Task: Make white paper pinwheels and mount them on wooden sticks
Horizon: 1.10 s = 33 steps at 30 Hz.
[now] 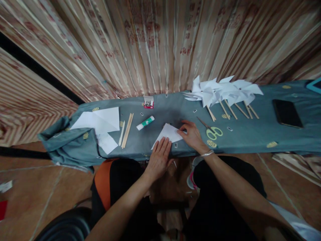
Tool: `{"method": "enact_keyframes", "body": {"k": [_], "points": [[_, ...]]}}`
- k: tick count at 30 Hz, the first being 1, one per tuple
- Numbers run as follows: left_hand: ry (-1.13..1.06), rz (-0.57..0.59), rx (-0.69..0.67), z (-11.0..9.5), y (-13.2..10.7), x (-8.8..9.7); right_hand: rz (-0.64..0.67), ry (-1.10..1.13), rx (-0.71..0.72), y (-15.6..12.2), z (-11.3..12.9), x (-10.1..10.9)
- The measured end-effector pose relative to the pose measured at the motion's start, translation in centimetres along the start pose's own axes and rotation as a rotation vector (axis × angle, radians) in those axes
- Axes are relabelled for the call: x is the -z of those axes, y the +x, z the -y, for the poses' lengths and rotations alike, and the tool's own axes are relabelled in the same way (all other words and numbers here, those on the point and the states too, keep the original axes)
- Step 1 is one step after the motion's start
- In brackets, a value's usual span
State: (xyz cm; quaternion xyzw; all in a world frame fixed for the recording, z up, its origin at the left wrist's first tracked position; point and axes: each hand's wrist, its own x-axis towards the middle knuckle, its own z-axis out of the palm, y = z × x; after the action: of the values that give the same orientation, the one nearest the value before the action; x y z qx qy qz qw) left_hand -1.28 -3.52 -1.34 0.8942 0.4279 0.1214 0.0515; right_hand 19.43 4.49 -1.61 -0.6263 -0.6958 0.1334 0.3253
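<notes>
A folded white sheet of paper (168, 132), triangular in outline, lies on the cloth-covered table in front of me. My left hand (160, 157) rests flat on its lower left part, fingers stretched out. At the paper's right corner, the thumb and fingers of my right hand (191, 135) close on the edge. A green and white glue stick (145, 123) lies just beyond the paper to the left. To the right of my right hand are scissors with green handles (213, 132), blades pointing away to the left.
Several white paper pinwheels (215, 92) on wooden sticks lie at the back right. Farther right is a black phone (287, 113). Leftward lie wooden sticks (127, 131), a white pen-like stick (121, 133) and white paper sheets (106, 119). A small red box of pins (148, 103) stands near the curtain (160, 50).
</notes>
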Motion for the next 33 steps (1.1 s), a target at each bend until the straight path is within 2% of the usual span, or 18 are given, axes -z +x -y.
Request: {"method": "enact_keyframes", "body": {"k": [8,15,21,24,28,33], "points": [[0.016,0.018,0.009,0.0,0.1,0.1,-0.009,-0.055,0.012,-0.1,0.6,0.0],[0.034,0.023,-0.003,0.3,0.2,-0.2,0.028,-0.130,0.107,-2.8,2.6,0.8],[0.055,0.045,0.011,0.2,0.2,0.0,0.045,-0.148,0.081,-3.9,3.6,0.2],[0.064,0.045,0.010,0.2,0.2,0.1,0.032,-0.154,0.036,-3.9,3.1,0.4],[0.082,0.048,-0.004,0.5,0.1,0.4,-0.015,-0.159,-0.059,-3.8,1.1,1.3],[0.130,0.038,-0.001,1.9,-1.5,1.0,-0.092,-0.148,-0.106,-3.7,-1.1,2.1]]}}
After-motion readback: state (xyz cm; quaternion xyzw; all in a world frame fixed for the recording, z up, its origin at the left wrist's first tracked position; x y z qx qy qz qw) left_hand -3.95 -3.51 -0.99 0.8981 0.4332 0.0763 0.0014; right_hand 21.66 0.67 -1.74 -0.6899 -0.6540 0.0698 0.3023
